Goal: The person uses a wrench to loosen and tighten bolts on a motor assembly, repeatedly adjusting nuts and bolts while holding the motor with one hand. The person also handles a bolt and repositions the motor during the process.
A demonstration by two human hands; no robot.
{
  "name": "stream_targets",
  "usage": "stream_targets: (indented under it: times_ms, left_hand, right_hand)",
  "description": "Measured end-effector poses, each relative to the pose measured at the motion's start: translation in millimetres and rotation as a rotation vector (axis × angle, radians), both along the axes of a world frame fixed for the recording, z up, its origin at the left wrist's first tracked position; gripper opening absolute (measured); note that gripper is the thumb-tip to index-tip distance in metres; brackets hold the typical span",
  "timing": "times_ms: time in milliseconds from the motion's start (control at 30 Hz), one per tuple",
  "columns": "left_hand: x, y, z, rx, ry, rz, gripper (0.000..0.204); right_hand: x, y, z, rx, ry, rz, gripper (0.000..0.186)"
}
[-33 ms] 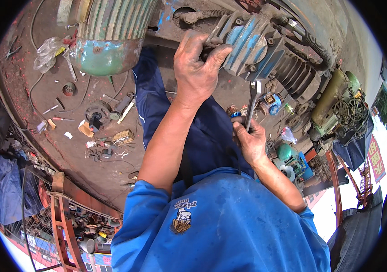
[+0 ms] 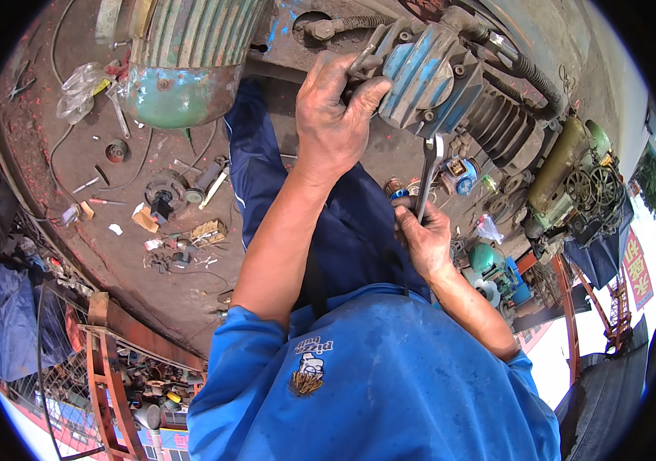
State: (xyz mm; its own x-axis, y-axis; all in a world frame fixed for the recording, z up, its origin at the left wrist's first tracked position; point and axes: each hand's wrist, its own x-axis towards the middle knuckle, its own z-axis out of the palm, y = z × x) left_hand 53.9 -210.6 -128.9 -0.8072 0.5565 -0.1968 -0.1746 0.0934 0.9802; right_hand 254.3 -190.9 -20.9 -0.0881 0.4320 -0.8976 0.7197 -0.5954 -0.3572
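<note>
Littered floor [image 2: 151, 303] lies below the finned head [image 2: 418, 81], just beyond both hands. The left hand [image 2: 332, 119] half-curls at its left edge, its hold hard to make out; the right hand [image 2: 428, 240] wraps a wrench [image 2: 426, 180], upper contact unclear.

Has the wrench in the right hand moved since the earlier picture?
No, not visibly: the wrench has its upper end at the same spot by the blue-grey finned head, with the right hand gripping its lower part.

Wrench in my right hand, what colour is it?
The wrench is silvery grey; head view.
</note>
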Motion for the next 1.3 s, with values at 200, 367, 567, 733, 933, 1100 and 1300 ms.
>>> stream_targets:
  times_ms: [200, 367, 567, 733, 933, 1100, 1300]
  left_hand:
    - [-11, -14, 0, 0.004, 0.08, -0.153, 0.018]
    - [7, -6, -11, 0.034, -0.03, 0.104, 0.019]
    - [0, 4, -5, -0.054, 0.135, 0.108, 0.028]
    - [-8, -3, -8, -0.007, 0.154, -0.052, 0.023]
    - [-11, -14, -8, 0.052, 0.008, -0.152, 0.019]
    - [2, -3, -6, -0.013, 0.093, 0.065, 0.018]
    - [10, 7, -11, -0.04, 0.084, 0.172, 0.024]
  right_hand:
    - [-1, 3, -2, 0.004, -0.006, -0.003, 0.013]
    - [-2, 3, -3, 0.006, 0.015, -0.012, 0.013]
    - [0, 1, -4, 0.001, 0.025, -0.026, 0.015]
    - [-2, 3, -4, -0.004, 0.021, -0.023, 0.015]
    - [2, 2, -6, -0.015, 0.033, -0.056, 0.015]
    - [5, 1, -9, -0.01, 0.023, -0.029, 0.016]
    - [4, 3, -8, -0.017, 0.006, -0.02, 0.016]
